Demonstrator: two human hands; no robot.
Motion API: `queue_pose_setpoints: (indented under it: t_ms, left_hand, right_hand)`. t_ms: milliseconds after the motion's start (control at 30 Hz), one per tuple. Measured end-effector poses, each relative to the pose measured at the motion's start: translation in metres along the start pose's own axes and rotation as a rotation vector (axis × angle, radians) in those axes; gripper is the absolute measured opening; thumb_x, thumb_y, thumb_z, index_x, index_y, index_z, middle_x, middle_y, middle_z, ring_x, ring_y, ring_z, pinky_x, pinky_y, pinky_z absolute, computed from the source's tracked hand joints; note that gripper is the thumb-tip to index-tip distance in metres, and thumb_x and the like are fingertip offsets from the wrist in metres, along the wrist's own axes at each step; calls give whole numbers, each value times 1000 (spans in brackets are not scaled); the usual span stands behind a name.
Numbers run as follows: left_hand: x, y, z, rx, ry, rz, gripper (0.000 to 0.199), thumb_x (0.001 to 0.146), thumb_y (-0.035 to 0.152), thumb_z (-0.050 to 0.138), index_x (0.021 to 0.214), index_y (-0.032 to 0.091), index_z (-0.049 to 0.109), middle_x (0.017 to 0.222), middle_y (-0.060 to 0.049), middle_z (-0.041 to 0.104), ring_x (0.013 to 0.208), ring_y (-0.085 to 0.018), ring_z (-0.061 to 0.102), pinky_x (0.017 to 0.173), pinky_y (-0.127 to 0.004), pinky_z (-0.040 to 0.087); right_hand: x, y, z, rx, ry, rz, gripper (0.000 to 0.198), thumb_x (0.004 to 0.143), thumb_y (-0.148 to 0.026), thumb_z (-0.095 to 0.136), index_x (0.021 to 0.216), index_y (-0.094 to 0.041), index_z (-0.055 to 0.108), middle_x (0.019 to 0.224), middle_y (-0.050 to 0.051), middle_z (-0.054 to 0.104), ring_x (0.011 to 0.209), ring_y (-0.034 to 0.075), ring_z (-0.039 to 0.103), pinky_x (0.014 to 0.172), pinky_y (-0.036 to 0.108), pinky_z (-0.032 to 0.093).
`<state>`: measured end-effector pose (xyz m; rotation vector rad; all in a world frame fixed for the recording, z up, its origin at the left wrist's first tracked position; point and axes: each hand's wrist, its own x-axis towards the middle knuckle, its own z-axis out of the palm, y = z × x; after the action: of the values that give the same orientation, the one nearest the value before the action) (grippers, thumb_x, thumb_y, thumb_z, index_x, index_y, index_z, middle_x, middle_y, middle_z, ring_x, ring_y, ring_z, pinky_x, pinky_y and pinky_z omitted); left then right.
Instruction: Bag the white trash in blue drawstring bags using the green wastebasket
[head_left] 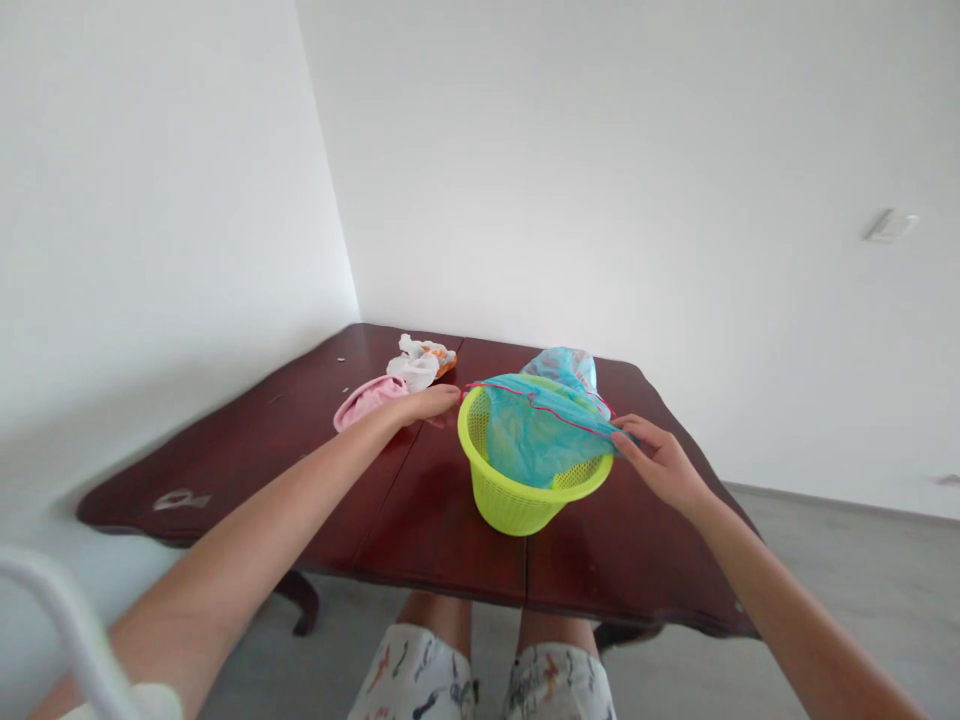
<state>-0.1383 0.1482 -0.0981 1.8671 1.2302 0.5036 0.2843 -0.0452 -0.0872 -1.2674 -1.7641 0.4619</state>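
- A thin blue garbage bag (536,440) with a red drawstring (559,412) lies stretched across the mouth of the lime-green mesh basket (514,500), part of it sagging inside.
- Left of the basket, the left hand (435,402) has its fingertips at the drawstring's end; whether they grip it cannot be told.
- Right of the basket, the right hand (656,458) pinches the bag's edge between thumb and fingers.
- Behind the basket, more blue plastic (566,368) bulges up.
- Left of the basket and farther back lie pink fabric (367,402) and a white-and-orange plastic bag (415,368).
- Beneath the basket is a dark reddish-brown table (420,520).
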Motion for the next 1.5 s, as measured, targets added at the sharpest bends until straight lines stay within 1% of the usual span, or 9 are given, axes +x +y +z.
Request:
queue_pose_setpoints:
  t_ms: [133, 267, 400, 533, 633, 800, 1133, 1300, 1500]
  left_hand:
    - [-33, 20, -7, 30, 209, 384, 62, 117, 67, 51, 159, 25, 68, 177, -16, 65, 171, -37, 54, 145, -57, 42]
    - [-65, 51, 0, 270, -39, 806, 94, 106, 81, 77, 183, 33, 52, 194, -15, 48, 183, -43, 38, 153, -64, 21]
    - [-77, 72, 15, 357, -158, 706, 104, 98, 83, 87, 184, 36, 54, 196, -12, 47, 185, -45, 34, 155, -63, 10]
    - [-74, 78, 24, 312, -155, 697, 89, 107, 79, 77, 181, 32, 60, 185, -15, 61, 174, -44, 52, 150, -57, 24]
    - [-69, 79, 28, 366, -129, 705, 73, 113, 74, 69, 172, 31, 68, 161, -16, 79, 153, -43, 67, 143, -59, 30]
    - [-64, 79, 33, 543, 25, 818, 52, 121, 68, 57, 127, 25, 86, 125, -14, 85, 124, -37, 72, 120, -53, 43]
    - [-60, 37, 53, 435, 382, 938, 68, 123, 79, 36, 87, 28, 61, 88, -8, 72, 88, -29, 62, 95, -49, 47]
    - [-58, 19, 74, 198, 548, 911, 72, 124, 77, 19, 81, 29, 52, 91, -10, 70, 92, -30, 64, 95, -50, 55]
    - [-64, -4, 97, 56, 769, 718, 79, 116, 91, 30, 77, 27, 53, 124, -17, 74, 118, -33, 67, 113, -53, 60]
  right_hand:
    - [-22, -21, -2, -141, 63, -151, 37, 116, -59, 73, 100, -27, 79, 125, 12, 75, 119, 30, 74, 105, 44, 60]
    - [-36, -41, -1, -187, -3, -180, 26, 118, -50, 70, 106, -27, 74, 127, 12, 75, 118, 29, 75, 104, 43, 62]
    - [-46, -55, -1, -266, -84, -184, 21, 116, -46, 73, 107, -27, 74, 145, 15, 75, 138, 34, 76, 118, 52, 64]
    - [-58, -59, 5, -336, -111, -221, 12, 113, -40, 78, 116, -29, 80, 159, 17, 69, 155, 38, 69, 126, 57, 64]
    - [-67, -55, 12, -341, -68, -222, 8, 113, -35, 76, 116, -29, 81, 151, 16, 68, 141, 35, 76, 114, 52, 71]
    - [-79, -43, 27, -375, 47, -236, 7, 113, -32, 76, 113, -29, 82, 138, 14, 63, 121, 31, 76, 98, 45, 71]
    - [-90, -36, 48, -409, 89, -300, 16, 117, -25, 69, 119, -29, 84, 127, 14, 68, 112, 31, 73, 95, 51, 68]
    - [-97, -32, 52, -441, 97, -279, 31, 117, -28, 69, 140, -37, 89, 140, 16, 69, 128, 37, 72, 105, 59, 69]
    - [-101, -33, 56, -495, 31, -213, 36, 117, -30, 69, 146, -40, 89, 139, 16, 69, 127, 38, 70, 108, 63, 68]
